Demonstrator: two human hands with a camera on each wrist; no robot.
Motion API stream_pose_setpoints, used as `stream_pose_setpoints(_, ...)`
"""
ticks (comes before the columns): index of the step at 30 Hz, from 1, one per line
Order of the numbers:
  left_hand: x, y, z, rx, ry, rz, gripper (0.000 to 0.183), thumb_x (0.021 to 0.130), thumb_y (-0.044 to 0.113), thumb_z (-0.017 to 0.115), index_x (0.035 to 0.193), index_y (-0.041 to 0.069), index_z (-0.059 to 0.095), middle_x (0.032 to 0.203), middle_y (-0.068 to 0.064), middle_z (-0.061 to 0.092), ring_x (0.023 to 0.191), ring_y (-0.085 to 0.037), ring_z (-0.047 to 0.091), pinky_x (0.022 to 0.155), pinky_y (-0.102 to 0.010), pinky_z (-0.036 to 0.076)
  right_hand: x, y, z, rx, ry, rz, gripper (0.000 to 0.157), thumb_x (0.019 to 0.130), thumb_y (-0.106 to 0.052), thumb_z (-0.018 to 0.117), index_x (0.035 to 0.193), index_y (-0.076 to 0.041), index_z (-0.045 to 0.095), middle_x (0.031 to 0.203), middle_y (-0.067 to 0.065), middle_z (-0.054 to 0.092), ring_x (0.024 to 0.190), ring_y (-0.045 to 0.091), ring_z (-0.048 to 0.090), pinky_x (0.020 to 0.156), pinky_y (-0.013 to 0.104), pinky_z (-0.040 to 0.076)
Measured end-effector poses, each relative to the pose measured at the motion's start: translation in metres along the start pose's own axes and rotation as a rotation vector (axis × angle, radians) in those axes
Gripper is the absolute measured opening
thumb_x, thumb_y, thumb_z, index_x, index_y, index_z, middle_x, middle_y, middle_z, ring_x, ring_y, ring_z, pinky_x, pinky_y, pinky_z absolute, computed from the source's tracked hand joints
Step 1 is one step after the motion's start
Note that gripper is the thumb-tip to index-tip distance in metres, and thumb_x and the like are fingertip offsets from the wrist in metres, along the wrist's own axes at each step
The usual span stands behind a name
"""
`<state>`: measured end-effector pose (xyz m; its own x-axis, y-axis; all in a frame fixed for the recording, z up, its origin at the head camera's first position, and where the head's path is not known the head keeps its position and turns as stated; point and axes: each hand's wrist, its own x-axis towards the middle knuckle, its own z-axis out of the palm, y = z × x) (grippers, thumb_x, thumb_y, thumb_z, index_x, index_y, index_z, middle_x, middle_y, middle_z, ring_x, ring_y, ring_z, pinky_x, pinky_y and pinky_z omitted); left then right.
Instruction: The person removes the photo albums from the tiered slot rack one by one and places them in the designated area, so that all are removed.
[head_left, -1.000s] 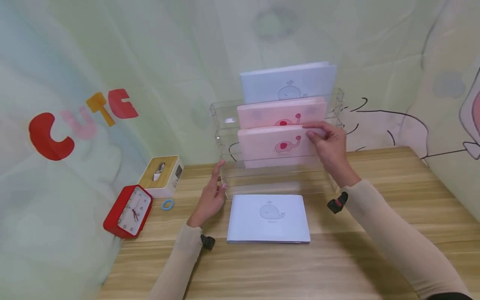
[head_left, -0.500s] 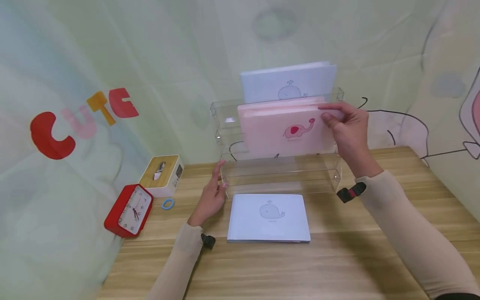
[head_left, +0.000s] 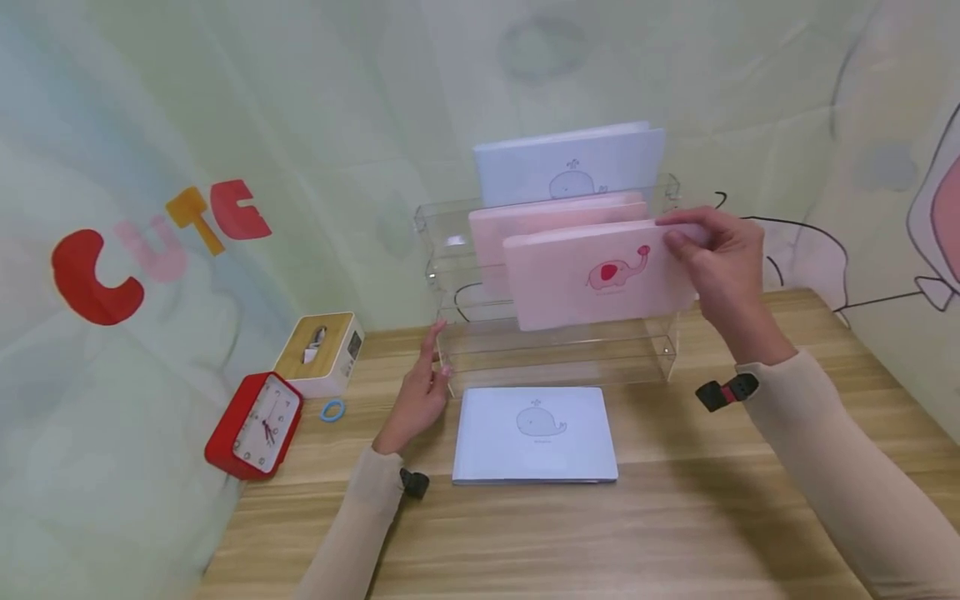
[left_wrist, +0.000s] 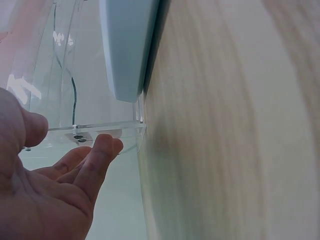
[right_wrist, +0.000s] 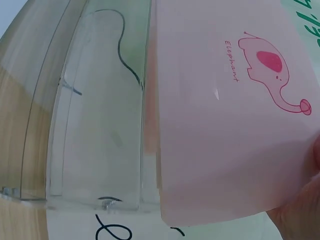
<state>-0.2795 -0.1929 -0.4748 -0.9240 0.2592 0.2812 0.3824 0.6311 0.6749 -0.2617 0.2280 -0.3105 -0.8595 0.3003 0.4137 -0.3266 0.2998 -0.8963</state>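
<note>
My right hand (head_left: 723,267) pinches the upper right corner of a pink elephant-print booklet (head_left: 555,287), thumb in front and fingers behind. The booklet is raised in front of a clear acrylic tiered rack (head_left: 555,358); in the right wrist view, its cover (right_wrist: 225,150) reads "Elephant". Another pink booklet (head_left: 491,237) stands behind it in the rack, partly hidden. At the top tier stand pale blue whale-print booklets (head_left: 517,171). My left hand (head_left: 416,404) grips the rack's left side panel, thumb and fingers on either side of it in the left wrist view.
A pale blue whale booklet (head_left: 480,446) lies flat on the wooden table (head_left: 540,533) before the rack. Left of the rack are a red alarm clock (head_left: 255,425), a blue ring (head_left: 332,410) and a white box with a wooden top (head_left: 341,325). A printed curtain (head_left: 360,150) hangs behind.
My right hand has lifted the front pink booklet from the lower tier, then moved it right and towards me. The left hand stays at the rack's side.
</note>
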Motion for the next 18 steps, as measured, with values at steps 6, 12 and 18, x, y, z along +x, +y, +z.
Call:
stream_pose_setpoints(6, -0.002, 0.000, 0.000, -0.001, -0.002, 0.001, 0.076, 0.111, 0.009, 0.049, 0.171, 0.038, 0.012, 0.131, -0.031, 0.068, 0.078, -0.018, 0.057, 0.078, -0.036, 0.051, -0.010, 0.005, -0.013, 0.039, 0.014, -0.003, 0.023, 0.102, -0.013, 0.072, 0.123, -0.009, 0.081, 0.113, -0.013, 0.077, 0.104, 0.010, 0.072, 0.082, 0.016, 0.060)
stream_pose_setpoints(12, 0.000, -0.001, -0.001, 0.008, -0.004, 0.001, 0.075, 0.112, 0.010, 0.048, 0.171, 0.038, 0.011, 0.132, -0.031, 0.067, 0.077, -0.019, 0.056, 0.080, -0.038, 0.051, -0.018, 0.011, -0.025, 0.003, 0.051, -0.004, 0.024, 0.102, -0.012, 0.072, 0.123, -0.005, 0.080, 0.111, -0.017, 0.076, 0.102, 0.009, 0.072, 0.082, 0.016, 0.059)
stream_pose_setpoints(18, -0.001, 0.000, -0.001, 0.012, 0.009, 0.006, 0.075, 0.111, 0.009, 0.050, 0.171, 0.035, 0.013, 0.127, -0.029, 0.069, 0.096, -0.029, 0.066, 0.085, -0.043, 0.053, -0.028, 0.018, -0.037, -0.056, 0.066, 0.042, 0.026, 0.104, -0.015, 0.069, 0.127, -0.007, 0.079, 0.113, -0.021, 0.073, 0.106, 0.008, 0.068, 0.082, 0.014, 0.058)
